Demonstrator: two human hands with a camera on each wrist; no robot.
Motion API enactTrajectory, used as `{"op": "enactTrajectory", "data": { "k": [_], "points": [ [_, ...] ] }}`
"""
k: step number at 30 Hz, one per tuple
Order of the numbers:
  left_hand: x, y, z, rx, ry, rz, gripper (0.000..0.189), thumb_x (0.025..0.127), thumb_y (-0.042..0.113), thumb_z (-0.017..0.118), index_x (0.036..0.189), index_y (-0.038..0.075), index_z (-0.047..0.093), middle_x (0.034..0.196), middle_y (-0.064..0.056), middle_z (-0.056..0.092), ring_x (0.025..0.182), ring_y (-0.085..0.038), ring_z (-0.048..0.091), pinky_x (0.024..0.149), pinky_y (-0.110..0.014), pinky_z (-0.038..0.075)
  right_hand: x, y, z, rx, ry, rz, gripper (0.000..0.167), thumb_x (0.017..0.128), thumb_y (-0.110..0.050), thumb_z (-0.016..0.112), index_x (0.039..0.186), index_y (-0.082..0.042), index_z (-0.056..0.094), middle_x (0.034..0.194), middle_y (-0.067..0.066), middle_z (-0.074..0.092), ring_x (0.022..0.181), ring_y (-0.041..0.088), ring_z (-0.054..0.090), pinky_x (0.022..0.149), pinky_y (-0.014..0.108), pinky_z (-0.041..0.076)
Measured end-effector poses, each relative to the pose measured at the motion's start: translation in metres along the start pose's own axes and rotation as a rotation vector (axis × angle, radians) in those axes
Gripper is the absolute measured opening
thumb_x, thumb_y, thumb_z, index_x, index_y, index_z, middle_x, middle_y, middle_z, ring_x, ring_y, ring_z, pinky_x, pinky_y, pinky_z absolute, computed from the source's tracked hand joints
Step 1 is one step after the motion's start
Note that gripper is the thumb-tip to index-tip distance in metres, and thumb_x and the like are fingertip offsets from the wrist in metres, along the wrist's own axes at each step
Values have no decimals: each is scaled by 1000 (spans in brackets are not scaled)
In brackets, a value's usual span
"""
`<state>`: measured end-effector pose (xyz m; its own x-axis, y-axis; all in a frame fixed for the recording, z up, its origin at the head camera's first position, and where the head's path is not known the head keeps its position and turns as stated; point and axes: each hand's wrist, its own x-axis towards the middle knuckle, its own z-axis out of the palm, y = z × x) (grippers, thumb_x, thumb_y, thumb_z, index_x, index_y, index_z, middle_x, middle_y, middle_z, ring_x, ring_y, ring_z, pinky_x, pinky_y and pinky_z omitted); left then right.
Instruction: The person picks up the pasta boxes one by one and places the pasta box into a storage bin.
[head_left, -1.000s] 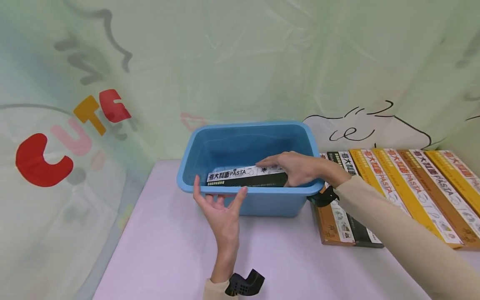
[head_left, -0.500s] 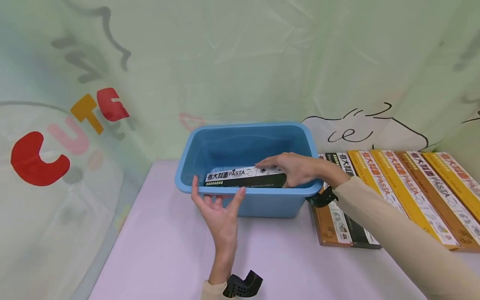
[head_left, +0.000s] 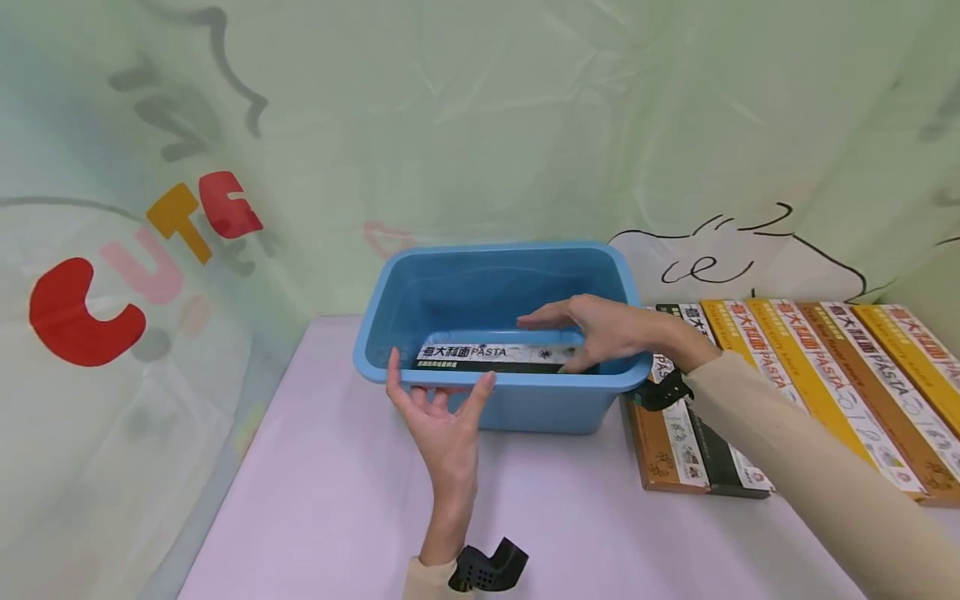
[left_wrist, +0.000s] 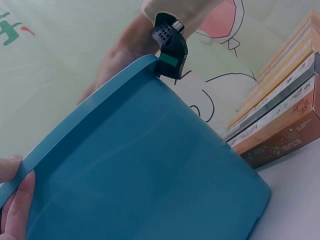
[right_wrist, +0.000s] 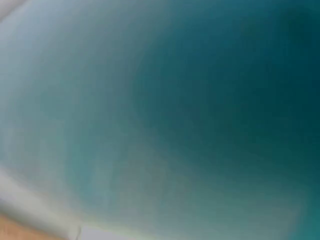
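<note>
A blue plastic bin [head_left: 495, 408] stands on the table, and its outer wall fills much of the left wrist view. At the front rim, my left hand [head_left: 442, 425] holds the bin, one finger over the edge and others curled beneath it. Inside lies a black-and-white pasta box [head_left: 480, 353], lengthwise against the front wall, its lower part hidden. My right hand [head_left: 603, 329] reaches over the bin's right end with fingers and thumb spread. The fingers stand off the box, while the thumb is near its right end. The right wrist view is blurred, mostly blue bin wall [right_wrist: 200, 100].
Several pasta boxes in brown, black and yellow lie side by side right of the bin, among them a yellow box [head_left: 832, 392]. The table [head_left: 322, 492] carries a pale cover. A printed green curtain [head_left: 487, 125] hangs close behind the bin.
The pasta box has dropped lower and lies flatter in the bin. My right hand has let go of it, its fingers spreading away. My left hand has stayed on the rim.
</note>
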<state>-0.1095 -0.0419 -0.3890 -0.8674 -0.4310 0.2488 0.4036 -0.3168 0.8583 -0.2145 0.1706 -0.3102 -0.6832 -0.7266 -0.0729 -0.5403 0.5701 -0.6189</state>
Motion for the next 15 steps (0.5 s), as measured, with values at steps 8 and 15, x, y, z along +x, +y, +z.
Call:
{"op": "enactTrajectory", "data": {
  "k": [8,15],
  "points": [
    [0,1,-1,14,-10,-6,112,81,-6,85,165,18,14,150,-15,44,101,-29,55,80,-31,62,-43,-12,-6,-24,154,-32,56,97,-14,75,148,-3,56,151,19,55,142,45,48,111,66,42],
    [-1,1,1,-3,-10,-10,112,81,-9,84,165,18,14,157,-12,39,116,-38,55,86,-33,62,-93,-21,0,-75,426,-42,67,92,-6,79,153,-8,51,156,18,50,144,47,43,105,73,42]
  ]
}}
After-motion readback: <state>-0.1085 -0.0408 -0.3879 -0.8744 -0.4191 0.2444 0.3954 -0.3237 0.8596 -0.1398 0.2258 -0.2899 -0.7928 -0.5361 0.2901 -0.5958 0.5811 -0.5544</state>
